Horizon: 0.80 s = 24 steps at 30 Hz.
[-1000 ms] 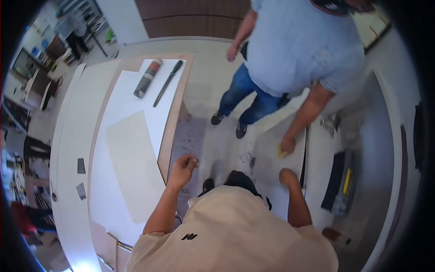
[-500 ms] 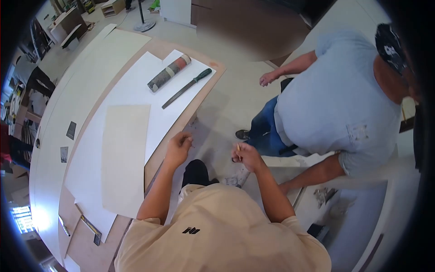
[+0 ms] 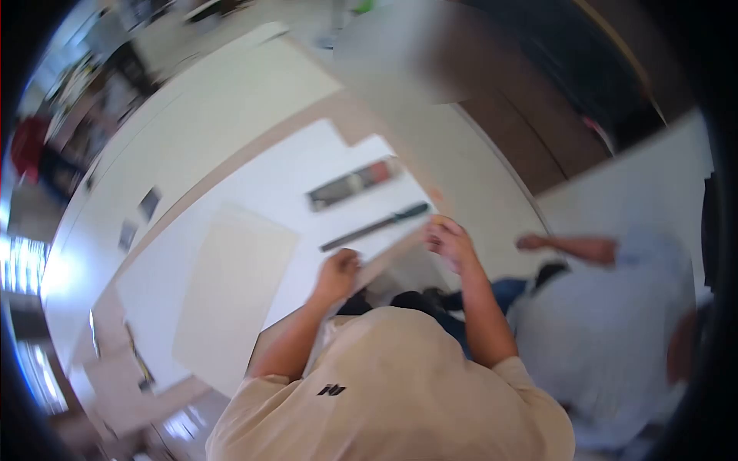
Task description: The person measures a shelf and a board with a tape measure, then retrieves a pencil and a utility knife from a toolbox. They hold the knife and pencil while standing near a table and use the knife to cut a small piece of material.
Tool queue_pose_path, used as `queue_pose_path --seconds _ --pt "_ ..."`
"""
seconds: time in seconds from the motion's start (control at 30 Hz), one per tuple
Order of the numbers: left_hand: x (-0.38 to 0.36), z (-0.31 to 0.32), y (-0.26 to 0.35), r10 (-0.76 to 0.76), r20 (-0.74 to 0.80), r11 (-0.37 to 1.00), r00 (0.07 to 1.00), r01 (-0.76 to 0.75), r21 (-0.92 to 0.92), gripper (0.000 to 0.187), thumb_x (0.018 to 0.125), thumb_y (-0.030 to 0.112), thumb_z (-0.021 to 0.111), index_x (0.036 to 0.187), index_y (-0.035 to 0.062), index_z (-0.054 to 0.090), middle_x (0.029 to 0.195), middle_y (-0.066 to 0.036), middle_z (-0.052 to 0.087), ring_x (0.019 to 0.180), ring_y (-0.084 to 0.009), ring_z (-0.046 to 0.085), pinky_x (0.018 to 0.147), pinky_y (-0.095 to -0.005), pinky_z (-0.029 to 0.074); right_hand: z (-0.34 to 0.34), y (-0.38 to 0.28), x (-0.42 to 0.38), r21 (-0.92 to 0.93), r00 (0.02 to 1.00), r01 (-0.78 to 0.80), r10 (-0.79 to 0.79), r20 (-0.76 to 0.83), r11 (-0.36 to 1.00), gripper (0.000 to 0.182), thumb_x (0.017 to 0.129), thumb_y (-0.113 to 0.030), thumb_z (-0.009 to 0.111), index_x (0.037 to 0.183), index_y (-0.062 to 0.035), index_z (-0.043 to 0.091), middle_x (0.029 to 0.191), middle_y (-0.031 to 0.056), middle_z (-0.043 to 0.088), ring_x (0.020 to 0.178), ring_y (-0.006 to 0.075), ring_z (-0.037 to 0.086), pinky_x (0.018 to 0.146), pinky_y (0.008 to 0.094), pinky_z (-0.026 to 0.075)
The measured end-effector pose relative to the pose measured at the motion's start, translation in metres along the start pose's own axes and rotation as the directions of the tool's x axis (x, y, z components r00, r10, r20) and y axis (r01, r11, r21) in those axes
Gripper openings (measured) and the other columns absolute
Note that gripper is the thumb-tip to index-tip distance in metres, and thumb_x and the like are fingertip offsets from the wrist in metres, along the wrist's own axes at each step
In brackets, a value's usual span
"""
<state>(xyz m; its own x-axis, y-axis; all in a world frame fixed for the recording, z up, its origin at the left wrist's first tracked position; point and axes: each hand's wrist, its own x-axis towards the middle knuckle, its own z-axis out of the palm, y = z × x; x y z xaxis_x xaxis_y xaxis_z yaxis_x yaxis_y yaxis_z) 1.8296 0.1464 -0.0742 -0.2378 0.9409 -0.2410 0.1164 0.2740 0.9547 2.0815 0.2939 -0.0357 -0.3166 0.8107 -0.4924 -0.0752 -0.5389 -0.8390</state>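
Observation:
My left hand (image 3: 338, 275) is over the near edge of the white sheet (image 3: 261, 173), its fingers curled in; whether anything is in them is hidden. My right hand (image 3: 450, 240), closed on a short yellow stick that looks like a pencil (image 3: 439, 220), is at the table's right edge, close to the file's handle. The file (image 3: 373, 227), with a dark green grip, lies on the white sheet between and beyond my hands. Farther back lies a grey roll with a red end (image 3: 350, 185). A cream rectangular panel (image 3: 234, 284) rests on the sheet to the left.
A person in a light blue shirt (image 3: 607, 330) is close on my right, one arm stretched forward. Two small dark plates (image 3: 150, 203) lie on the pale long board (image 3: 207, 100). At the lower left is a square (image 3: 140, 361). Brown cabinets (image 3: 523, 131) stand beyond.
My view has swung right and blurred. Both hands have moved toward the table's edge, the right one rising beside the file handle. The person in blue now appears lower at the right.

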Motion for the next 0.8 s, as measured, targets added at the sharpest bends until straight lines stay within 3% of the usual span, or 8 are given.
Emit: queue_pose_path --seconds 0.03,0.1,0.17,0.23,0.37,0.63,0.73,0.8 --pt "0.004 0.005 0.003 0.057 -0.029 0.997 0.998 -0.056 0.050 0.020 0.088 0.012 0.056 0.101 -0.0017 0.063 0.087 -0.018 0.067 0.081 -0.0271 0.066 0.075 -0.0362 0.051 -0.002 -0.004 0.014 0.007 1.000 0.015 -0.015 0.021 1.000 0.030 0.095 -0.015 0.055 0.124 -0.0081 0.054 0.094 0.0047 0.061 0.075 0.0115 0.058 0.061 0.0241 0.047" --pt "0.014 0.013 0.008 0.079 -0.009 0.996 0.997 -0.079 0.052 0.020 0.092 0.009 0.053 0.105 -0.0039 0.060 0.086 -0.012 0.065 0.076 -0.0179 0.063 0.072 -0.0331 0.052 -0.008 -0.013 0.043 0.014 0.997 0.031 -0.032 0.070 0.999 0.029 0.095 -0.015 0.054 0.123 -0.0092 0.054 0.084 0.0023 0.059 0.066 0.0094 0.053 0.055 0.0233 0.044" --pt "0.022 0.017 0.027 -0.039 -0.013 0.999 0.999 0.039 0.019 0.021 0.092 0.009 0.053 0.106 -0.0043 0.059 0.086 -0.011 0.064 0.076 -0.0173 0.062 0.072 -0.0318 0.051 -0.014 -0.027 0.070 -0.055 0.996 -0.016 0.021 0.083 0.998 0.026 0.096 -0.015 0.052 0.121 -0.0095 0.055 0.076 0.0003 0.054 0.060 0.0080 0.049 0.051 0.0228 0.041" --pt "0.028 0.025 0.033 -0.163 -0.034 0.961 0.986 0.151 -0.232 0.021 0.092 0.010 0.053 0.107 -0.0043 0.058 0.085 -0.010 0.063 0.075 -0.0165 0.062 0.071 -0.0305 0.051 -0.024 -0.034 0.097 -0.151 0.990 -0.065 0.084 0.117 0.986 0.024 0.097 -0.017 0.051 0.119 -0.0107 0.055 0.073 -0.0016 0.052 0.056 0.0074 0.047 0.048 0.0226 0.038" --pt "0.049 0.049 0.031 -0.246 -0.115 0.924 0.962 0.197 -0.328 0.021 0.091 0.011 0.054 0.106 -0.0041 0.058 0.084 -0.010 0.063 0.072 -0.0160 0.060 0.069 -0.0297 0.050 -0.045 -0.054 0.148 -0.277 0.961 -0.151 0.207 0.184 0.949 0.023 0.097 -0.017 0.049 0.118 -0.0105 0.054 0.075 -0.0001 0.055 0.058 0.0099 0.050 0.050 0.0245 0.041" --pt "0.105 0.114 0.068 -0.582 -0.231 0.813 0.780 0.552 -0.185 0.029 0.089 0.027 0.057 0.093 -0.0023 0.061 0.081 -0.017 0.067 0.074 -0.0266 0.068 0.067 -0.0351 0.052 -0.085 -0.117 0.264 -0.411 0.803 -0.190 0.382 0.457 0.892 0.023 0.089 -0.002 0.044 0.110 -0.0087 0.053 0.084 0.0049 0.061 0.065 0.0140 0.055 0.058 0.0265 0.045" --pt "0.117 0.146 0.062 -0.470 -0.461 0.827 0.752 0.558 0.067 0.032 0.087 0.030 0.060 0.093 -0.0020 0.061 0.087 -0.022 0.067 0.085 -0.0353 0.066 0.073 -0.0406 0.052 -0.076 -0.129 0.288 -0.424 0.747 -0.174 0.400 0.532 0.889 0.025 0.087 0.000 0.044 0.108 -0.0086 0.053 0.084 0.0050 0.060 0.065 0.0142 0.056 0.057 0.0263 0.045" --pt "0.126 0.157 0.049 -0.504 -0.512 0.802 0.695 0.597 0.022 0.033 0.086 0.030 0.061 0.093 -0.0022 0.061 0.089 -0.024 0.066 0.089 -0.0387 0.064 0.077 -0.0438 0.050 -0.070 -0.127 0.301 -0.438 0.708 -0.170 0.418 0.569 0.883 0.025 0.086 0.001 0.043 0.107 -0.0084 0.053 0.084 0.0051 0.060 0.065 0.0141 0.056 0.056 0.0259 0.045"
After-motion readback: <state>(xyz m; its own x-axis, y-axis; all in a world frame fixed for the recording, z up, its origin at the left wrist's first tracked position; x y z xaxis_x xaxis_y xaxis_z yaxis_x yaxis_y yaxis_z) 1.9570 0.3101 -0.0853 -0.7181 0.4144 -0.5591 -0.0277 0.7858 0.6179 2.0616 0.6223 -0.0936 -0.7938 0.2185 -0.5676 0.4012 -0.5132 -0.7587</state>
